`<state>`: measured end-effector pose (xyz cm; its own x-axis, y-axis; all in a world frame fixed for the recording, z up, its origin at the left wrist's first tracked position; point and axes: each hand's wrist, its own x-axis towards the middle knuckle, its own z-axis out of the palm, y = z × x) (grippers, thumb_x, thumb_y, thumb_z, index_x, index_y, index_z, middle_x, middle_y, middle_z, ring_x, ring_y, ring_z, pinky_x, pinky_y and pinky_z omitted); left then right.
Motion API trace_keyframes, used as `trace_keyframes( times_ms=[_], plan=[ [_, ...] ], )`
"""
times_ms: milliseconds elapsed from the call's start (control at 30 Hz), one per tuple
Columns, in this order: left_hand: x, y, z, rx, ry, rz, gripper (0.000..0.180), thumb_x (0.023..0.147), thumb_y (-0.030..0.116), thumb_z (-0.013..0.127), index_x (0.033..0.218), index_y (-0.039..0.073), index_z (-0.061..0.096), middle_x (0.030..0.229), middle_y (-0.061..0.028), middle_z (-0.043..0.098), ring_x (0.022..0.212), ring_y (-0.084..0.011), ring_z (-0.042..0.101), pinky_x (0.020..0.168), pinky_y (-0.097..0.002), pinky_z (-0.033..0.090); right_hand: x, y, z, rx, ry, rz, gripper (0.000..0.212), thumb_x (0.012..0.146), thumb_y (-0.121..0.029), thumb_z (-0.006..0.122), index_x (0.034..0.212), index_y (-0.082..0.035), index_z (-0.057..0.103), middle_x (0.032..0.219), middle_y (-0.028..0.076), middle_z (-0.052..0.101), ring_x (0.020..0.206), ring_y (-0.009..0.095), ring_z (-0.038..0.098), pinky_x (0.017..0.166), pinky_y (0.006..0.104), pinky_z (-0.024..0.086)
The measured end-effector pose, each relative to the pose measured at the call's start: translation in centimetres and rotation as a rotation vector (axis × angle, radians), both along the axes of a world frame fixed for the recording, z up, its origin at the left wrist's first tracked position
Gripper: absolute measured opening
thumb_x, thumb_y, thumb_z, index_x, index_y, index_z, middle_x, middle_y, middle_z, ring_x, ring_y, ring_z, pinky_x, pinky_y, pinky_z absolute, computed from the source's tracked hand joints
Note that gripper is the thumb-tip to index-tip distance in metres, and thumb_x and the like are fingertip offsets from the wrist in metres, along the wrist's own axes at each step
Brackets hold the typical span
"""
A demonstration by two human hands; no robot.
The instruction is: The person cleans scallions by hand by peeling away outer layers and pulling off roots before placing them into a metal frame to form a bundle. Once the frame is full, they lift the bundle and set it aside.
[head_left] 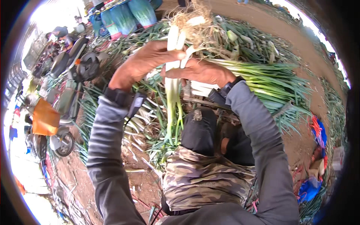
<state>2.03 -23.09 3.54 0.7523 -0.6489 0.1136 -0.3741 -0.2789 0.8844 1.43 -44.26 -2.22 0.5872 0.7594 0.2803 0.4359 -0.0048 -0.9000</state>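
Head view shows both hands raised in front of the person, closed together on a few spring onions. The left hand wraps its grip around the white stalks from the left, fingers curled over them. The right hand clamps the same stalks from the right, just beside the left, so the two hands touch around the stems. The pale roots stick up above the hands in a tangled tuft, while the green leaves hang down below, toward a camouflage garment. Each wrist carries a dark band over a grey sleeve.

Behind the hands, a big heap of spring onions lies with its long green leaves stretching right. More loose stalks are scattered on the reddish dirt ground. At the left stand parked motorbikes, one with an orange bag. At the top stand blue-green bundles.
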Motion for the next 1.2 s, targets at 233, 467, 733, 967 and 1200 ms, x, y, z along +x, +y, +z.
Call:
trace_keyframes(
  times_ms=[233, 467, 733, 967, 1200],
  plan=[
    [-1.1, -1.7, -0.3, -0.252, 0.124, 0.009, 0.045, 0.097, 0.029, 0.076, 0.131, 0.001, 0.065, 0.11, -0.0078, 0.071, 0.093, -0.0141, 0.07, 0.079, -0.0291, 0.06, 1.4, 0.8, 0.0, 0.083, 0.036, -0.016, 0.038, 0.1, -0.036, 0.071, 0.122, -0.005, 0.073, 0.095, 0.002, 0.071, 0.077, 0.012, 0.064, 0.062, 0.027, 0.052],
    [-1.7, 0.5, 0.6, -0.207, -0.159, 0.206, 0.037, 0.1, 0.032, 0.07, 0.122, 0.003, 0.066, 0.112, -0.0103, 0.076, 0.107, -0.0181, 0.07, 0.095, -0.0347, 0.058, 0.1, 2.7, 1.0, 0.17, 0.131, -0.128, 0.062, 0.1, -0.046, 0.068, 0.14, -0.001, 0.052, 0.123, 0.011, 0.062, 0.111, 0.021, 0.064, 0.093, 0.0351, 0.058],
    [0.0, 6.4, 5.4, -0.654, -0.009, 0.292, 0.028, 0.101, 0.016, 0.069, 0.124, 0.001, 0.064, 0.107, -0.0137, 0.074, 0.097, -0.0244, 0.074, 0.086, -0.038, 0.064, 2.6, 0.4, -3.6, 0.032, 0.007, -0.249, 0.054, 0.102, -0.039, 0.067, 0.139, -0.001, 0.061, 0.128, 0.01, 0.069, 0.119, 0.018, 0.065, 0.095, 0.0334, 0.055],
    [0.4, 8.6, 10.8, -0.661, -0.176, 0.26, 0.03, 0.103, 0.019, 0.066, 0.126, 0.0, 0.062, 0.1, -0.0072, 0.072, 0.087, -0.0188, 0.072, 0.08, -0.0328, 0.064, 1.3, 0.1, -5.0, -0.027, -0.075, -0.416, 0.048, 0.1, -0.035, 0.072, 0.131, 0.001, 0.066, 0.118, 0.009, 0.07, 0.106, 0.015, 0.064, 0.093, 0.0336, 0.054],
    [-0.7, 11.8, 15.7, -0.635, -0.336, 0.224, 0.042, 0.106, 0.02, 0.062, 0.142, 0.001, 0.051, 0.096, -0.001, 0.065, 0.083, -0.0137, 0.067, 0.078, -0.0289, 0.061, 0.8, 1.1, -4.2, 0.004, -0.251, -0.512, 0.082, 0.092, -0.054, 0.074, 0.146, 0.004, 0.052, 0.141, 0.024, 0.061, 0.124, 0.032, 0.064, 0.105, 0.0445, 0.053]
  ],
)
